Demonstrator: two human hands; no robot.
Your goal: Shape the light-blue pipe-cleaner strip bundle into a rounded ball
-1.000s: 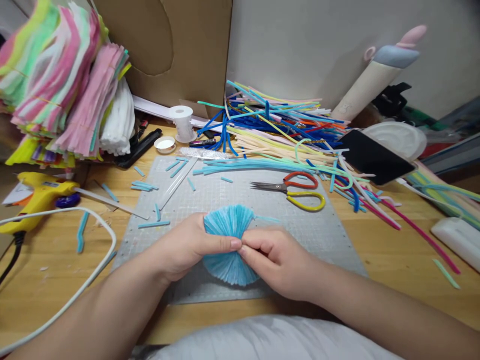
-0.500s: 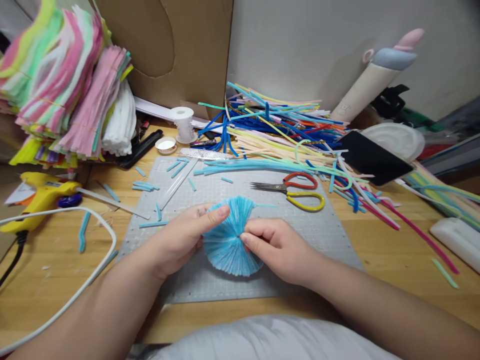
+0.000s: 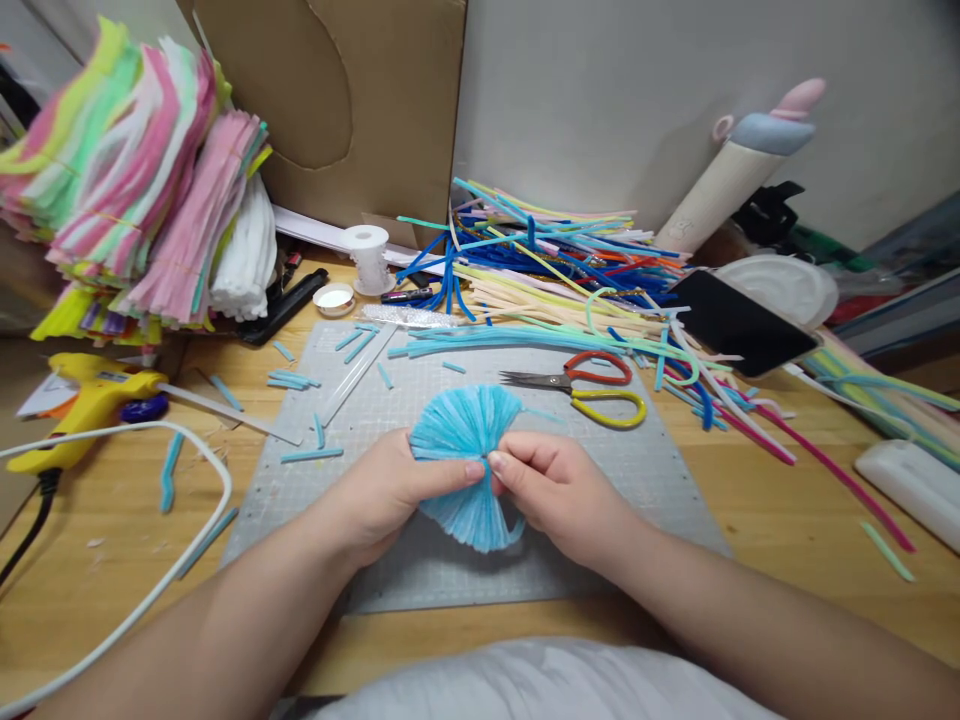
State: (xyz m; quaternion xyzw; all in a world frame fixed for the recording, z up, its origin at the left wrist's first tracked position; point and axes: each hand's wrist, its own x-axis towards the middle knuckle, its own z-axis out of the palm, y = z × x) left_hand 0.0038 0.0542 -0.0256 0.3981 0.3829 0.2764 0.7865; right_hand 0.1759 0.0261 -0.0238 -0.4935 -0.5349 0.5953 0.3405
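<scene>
A round, fan-like disc of blue pipe cleaners (image 3: 465,420), its strands spreading from the centre, is held above the grey cutting mat (image 3: 390,580). My left hand (image 3: 401,490) grips it from the left, the thumb lying across its face near the centre and the other fingers hidden behind. My right hand (image 3: 551,485) pinches at the centre from the right, thumb against forefinger. A thin blue strand sticks out at the upper right of the disc. Just beyond lie scissors (image 3: 574,385) with one red and one yellow handle, blades pointing left.
Cut blue pieces (image 3: 311,455) are scattered on the mat's left. A yellow glue gun (image 3: 97,400) with a white cable (image 3: 217,470) lies at far left. Behind are a pile of pipe cleaners (image 3: 555,250), a white spool (image 3: 367,260) and a black phone (image 3: 742,320). Bundled pipe cleaners (image 3: 135,180) stand back left.
My left thumb has come down from the disc's upper part to its centre, beside my right fingertips. The disc has shifted slightly, and a bent strand now shows at its lower right.
</scene>
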